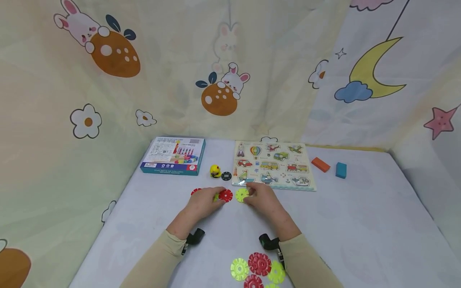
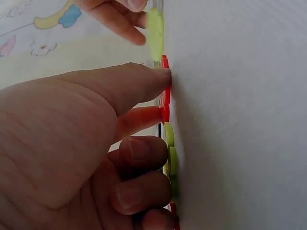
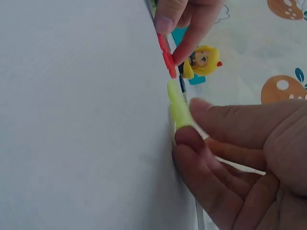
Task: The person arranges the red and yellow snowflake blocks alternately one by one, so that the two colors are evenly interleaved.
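Observation:
Between thumb and finger, my left hand (image 1: 204, 202) pinches a red notched plastic disc (image 1: 226, 195), held on edge close over the table in the left wrist view. A yellow-green disc (image 2: 172, 158) and another red disc (image 1: 196, 191) continue in a row to its left, partly hidden by that hand. My right hand (image 1: 265, 201) pinches a yellow-green notched disc (image 1: 241, 195) by its right side. In the right wrist view this disc (image 3: 178, 105) is tilted, its edge facing the red disc (image 3: 167, 57) across a small gap.
Behind the hands are a boxed set (image 1: 173, 157), a yellow figurine (image 1: 215, 171), a black "100" chip (image 1: 226, 176) and a vehicle puzzle board (image 1: 274, 166). An orange block (image 1: 320, 164) and a blue block (image 1: 341, 170) lie right. Several red discs (image 1: 259, 264) and yellow-green discs (image 1: 239, 269) lie near the front.

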